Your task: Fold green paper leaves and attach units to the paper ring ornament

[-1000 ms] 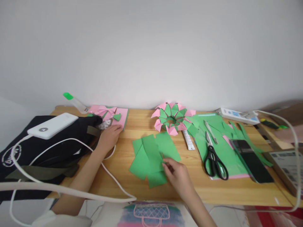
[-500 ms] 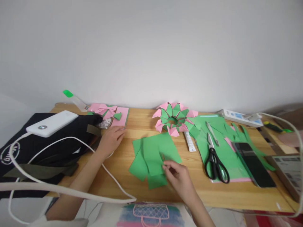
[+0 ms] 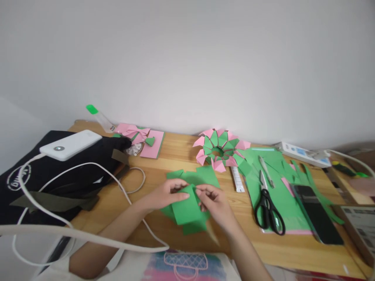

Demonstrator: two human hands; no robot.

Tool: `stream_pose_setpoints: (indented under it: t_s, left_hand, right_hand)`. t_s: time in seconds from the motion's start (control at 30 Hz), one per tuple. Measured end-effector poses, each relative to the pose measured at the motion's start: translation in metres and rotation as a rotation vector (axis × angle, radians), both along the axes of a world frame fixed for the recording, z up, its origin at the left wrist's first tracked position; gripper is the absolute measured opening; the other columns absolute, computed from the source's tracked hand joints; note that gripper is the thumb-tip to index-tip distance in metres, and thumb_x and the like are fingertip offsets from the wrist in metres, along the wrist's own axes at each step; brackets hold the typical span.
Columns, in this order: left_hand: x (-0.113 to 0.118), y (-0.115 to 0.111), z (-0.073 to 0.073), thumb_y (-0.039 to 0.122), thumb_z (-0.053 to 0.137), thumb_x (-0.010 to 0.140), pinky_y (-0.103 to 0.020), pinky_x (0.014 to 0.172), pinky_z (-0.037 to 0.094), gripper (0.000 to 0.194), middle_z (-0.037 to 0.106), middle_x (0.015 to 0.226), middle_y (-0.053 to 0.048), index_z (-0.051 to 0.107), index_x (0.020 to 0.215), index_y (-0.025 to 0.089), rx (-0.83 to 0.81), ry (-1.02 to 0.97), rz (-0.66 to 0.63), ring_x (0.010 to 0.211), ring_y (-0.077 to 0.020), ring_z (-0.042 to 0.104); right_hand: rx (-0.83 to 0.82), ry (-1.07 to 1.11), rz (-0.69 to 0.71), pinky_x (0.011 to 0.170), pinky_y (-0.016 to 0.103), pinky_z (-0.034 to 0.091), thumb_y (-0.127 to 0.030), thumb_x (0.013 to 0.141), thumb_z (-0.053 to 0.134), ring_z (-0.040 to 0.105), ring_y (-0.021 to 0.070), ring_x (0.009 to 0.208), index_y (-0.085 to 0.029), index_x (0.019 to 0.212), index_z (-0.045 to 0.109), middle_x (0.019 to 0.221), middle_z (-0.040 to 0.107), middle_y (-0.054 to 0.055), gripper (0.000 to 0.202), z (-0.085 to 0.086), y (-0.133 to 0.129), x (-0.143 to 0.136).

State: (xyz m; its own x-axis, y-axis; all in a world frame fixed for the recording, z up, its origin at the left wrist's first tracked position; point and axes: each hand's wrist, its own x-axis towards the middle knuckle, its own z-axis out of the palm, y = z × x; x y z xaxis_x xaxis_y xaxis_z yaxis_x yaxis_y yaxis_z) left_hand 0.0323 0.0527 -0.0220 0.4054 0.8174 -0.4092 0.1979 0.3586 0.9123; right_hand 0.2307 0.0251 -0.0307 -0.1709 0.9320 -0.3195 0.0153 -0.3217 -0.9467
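Note:
A green paper piece point(image 3: 187, 208) is lifted a little above the wooden table point(image 3: 243, 234), in front of my body. My left hand point(image 3: 172, 193) pinches its upper left part, thumb on top. At its upper right edge my right hand point(image 3: 213, 201) has its fingers closed on the same paper. More green sheets point(image 3: 208, 175) lie beneath, partly hidden by my hands and the held piece. Behind them stands a ring of folded pink and green paper point(image 3: 218, 150), with a white tube point(image 3: 237, 180) beside it.
Black scissors point(image 3: 268, 210), a pen-like tool point(image 3: 266, 171) and a phone point(image 3: 316, 212) rest on green sheets at right, near a power strip point(image 3: 304, 154). At left are a black bag point(image 3: 73, 171), power bank point(image 3: 72, 144), white cable point(image 3: 146, 230) and pink paper point(image 3: 152, 144).
My left hand has come from the table's left side to the green paper. A green piece has been raised from the sheets and is now between both hands. The view has shifted slightly.

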Motion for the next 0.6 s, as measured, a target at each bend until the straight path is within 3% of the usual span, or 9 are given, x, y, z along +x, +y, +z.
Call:
stream_pose_setpoints:
  t_s: [0.1,0.23,0.37,0.43,0.6]
  left_hand:
    - [-0.019,0.004,0.012,0.031,0.085,0.062,-0.032,0.081,0.054,0.031,0.076,0.089,-0.004,0.073,0.086,0.017,-0.02,-0.053,0.182,0.088,-0.0232,0.069]
    - [-0.049,0.0,0.018,0.036,0.085,0.058,-0.024,0.074,0.054,0.04,0.076,0.087,-0.001,0.071,0.092,0.02,-0.023,-0.132,0.543,0.083,-0.0183,0.069]
    - [-0.067,-0.011,0.015,0.027,0.076,0.068,-0.019,0.061,0.054,0.021,0.074,0.077,0.0,0.068,0.085,0.019,-0.082,-0.222,0.839,0.067,-0.0138,0.068]
    - [-0.073,-0.018,0.014,0.019,0.07,0.072,-0.019,0.059,0.055,0.012,0.074,0.075,-0.001,0.068,0.083,0.017,-0.115,-0.256,0.945,0.064,-0.0134,0.069]
    - [-0.086,-0.027,0.015,0.01,0.062,0.076,-0.015,0.057,0.055,0.014,0.075,0.077,-0.001,0.069,0.086,0.015,-0.173,-0.313,1.155,0.062,-0.0107,0.069]
  right_hand:
    - [0.037,0.023,-0.004,0.057,0.026,0.047,-0.061,0.077,0.065,0.059,0.0139,0.057,-0.018,0.081,0.071,0.062,0.065,0.001,0.043,0.013,0.011,-0.006]
    - [0.025,0.064,0.041,0.092,0.032,0.048,-0.036,0.079,0.075,0.066,0.0184,0.096,-0.02,0.087,0.073,0.094,0.073,0.003,0.018,0.016,0.045,-0.048]
    - [-0.082,0.131,-0.011,0.088,0.043,0.055,-0.035,0.093,0.059,0.064,0.0215,0.103,-0.017,0.12,0.059,0.121,0.062,0.009,0.032,-0.003,0.093,-0.105]
    - [-0.126,0.171,-0.054,0.088,0.044,0.055,-0.035,0.094,0.059,0.063,0.0223,0.105,-0.017,0.124,0.057,0.125,0.06,0.009,0.035,-0.014,0.109,-0.124]
    - [-0.206,0.261,-0.091,0.088,0.044,0.055,-0.035,0.093,0.059,0.063,0.0223,0.105,-0.017,0.124,0.057,0.125,0.06,0.009,0.035,-0.03,0.12,-0.141]
